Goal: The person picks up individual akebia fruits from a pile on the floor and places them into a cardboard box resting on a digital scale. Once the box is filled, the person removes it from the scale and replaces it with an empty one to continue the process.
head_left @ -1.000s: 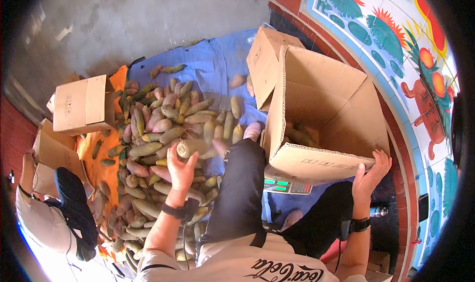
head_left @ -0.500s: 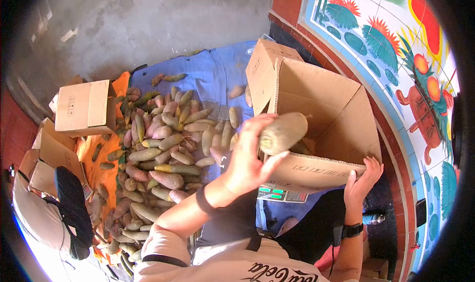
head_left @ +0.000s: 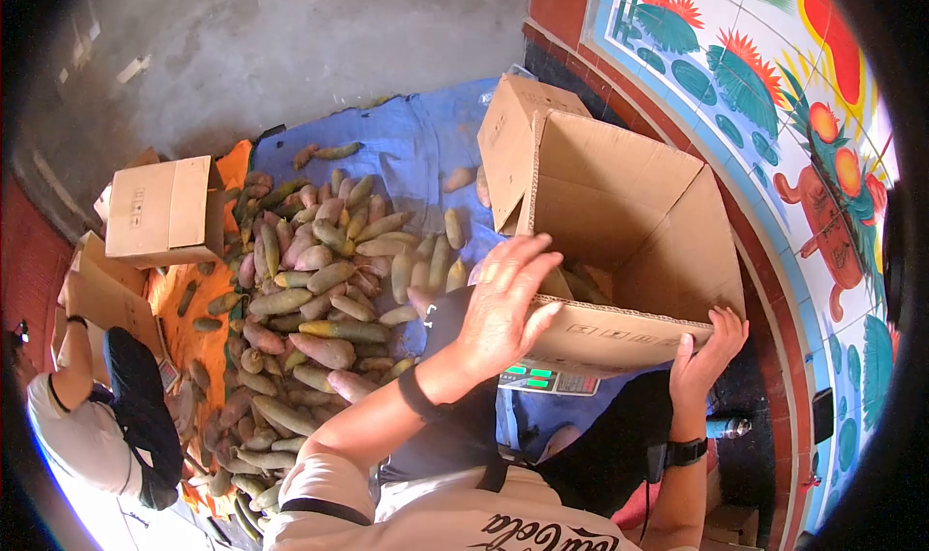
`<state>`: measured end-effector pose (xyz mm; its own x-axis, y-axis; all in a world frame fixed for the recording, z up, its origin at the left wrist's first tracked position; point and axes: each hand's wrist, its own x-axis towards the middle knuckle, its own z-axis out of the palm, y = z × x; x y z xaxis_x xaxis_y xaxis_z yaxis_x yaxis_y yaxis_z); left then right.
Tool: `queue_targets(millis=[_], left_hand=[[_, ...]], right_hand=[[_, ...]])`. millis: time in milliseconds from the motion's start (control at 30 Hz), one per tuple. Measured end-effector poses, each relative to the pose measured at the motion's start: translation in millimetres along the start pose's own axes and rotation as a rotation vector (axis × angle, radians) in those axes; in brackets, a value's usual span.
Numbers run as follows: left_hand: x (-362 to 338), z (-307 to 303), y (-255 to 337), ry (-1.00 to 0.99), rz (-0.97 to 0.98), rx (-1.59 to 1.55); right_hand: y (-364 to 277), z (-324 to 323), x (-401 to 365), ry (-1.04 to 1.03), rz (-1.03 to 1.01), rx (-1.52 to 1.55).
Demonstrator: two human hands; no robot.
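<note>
A large open cardboard box (head_left: 668, 212) stands tilted in front of me, its mouth facing me. Dim greenish radishes (head_left: 586, 284) lie at its bottom, partly hidden by the near wall. My left hand (head_left: 498, 309) is at the box's near left corner, fingers spread and holding nothing. At the near right corner, my right hand (head_left: 704, 353) grips the rim with the thumb outside. Under the box, a scale (head_left: 548, 380) shows lit green digits.
A big pile of radishes (head_left: 324, 304) covers the blue tarp (head_left: 387, 130) and orange sheet to the left. Another person (head_left: 97, 435) crouches at far left by cardboard boxes (head_left: 164, 208). A second box (head_left: 508, 140) touches mine behind. A painted tile wall curves along the right.
The large radish in my left hand has gone from it, out of my grasp at the box mouth. My left fingers have spread. The other person's arm now reaches toward a box.
</note>
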<state>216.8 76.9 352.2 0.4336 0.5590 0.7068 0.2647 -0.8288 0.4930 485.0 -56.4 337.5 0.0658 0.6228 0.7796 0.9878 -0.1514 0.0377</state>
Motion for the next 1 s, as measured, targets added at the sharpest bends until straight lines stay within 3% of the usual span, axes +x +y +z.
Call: queue_targets(millis=[200,267,333,467,567,633,667,700,733,800,833,900,1000], left_hand=[[-39.0,-16.5,-33.8,0.111,-0.166,0.024],[-61.9,-28.3,-50.6,0.078,-0.385,-0.013],[-89.4,-35.6,-74.0,0.121,-0.446,0.102],[-177.3,-52.3,-130.2,-0.078,-0.548,0.388],[-273.2,-60.3,-168.7,-0.207,-0.818,0.380],[-351.4,-60.2,-202.5,-0.687,-1.035,0.655],[-392.6,-60.3,-207.5,-0.548,-0.925,0.684],[-422.7,-61.3,-205.8,-0.410,-0.813,0.709],[-432.9,-65.3,-197.2,-0.411,-0.818,0.707],[-443.8,-74.9,-178.9,-0.768,-1.348,0.645],[-438.5,-77.3,-167.0,-0.770,-1.351,0.640],[-427.4,-79.6,-143.7,-0.800,-1.602,0.632],[-438.3,-80.7,-131.0,-0.836,-1.605,0.610]], right_hand=[[0.5,0.5,-0.8,-0.004,-0.002,0.005],[2.7,1.7,-0.5,-0.002,-0.006,-0.005],[5.8,2.3,-1.4,0.002,-0.008,-0.015],[3.5,3.2,-1.7,0.005,-0.020,-0.011],[3.0,3.2,1.1,0.006,-0.016,-0.020],[3.6,3.8,1.8,-0.003,-0.015,-0.026],[3.8,4.1,1.6,-0.001,-0.018,-0.029],[3.8,4.5,1.5,0.001,-0.023,-0.031],[4.0,5.1,1.6,-0.003,-0.026,-0.030],[4.9,6.1,2.0,0.010,-0.032,-0.050],[4.7,5.9,2.3,0.006,-0.036,-0.051],[3.8,5.2,2.8,0.006,-0.032,-0.057],[5.1,6.0,1.7,0.006,-0.040,-0.069]])
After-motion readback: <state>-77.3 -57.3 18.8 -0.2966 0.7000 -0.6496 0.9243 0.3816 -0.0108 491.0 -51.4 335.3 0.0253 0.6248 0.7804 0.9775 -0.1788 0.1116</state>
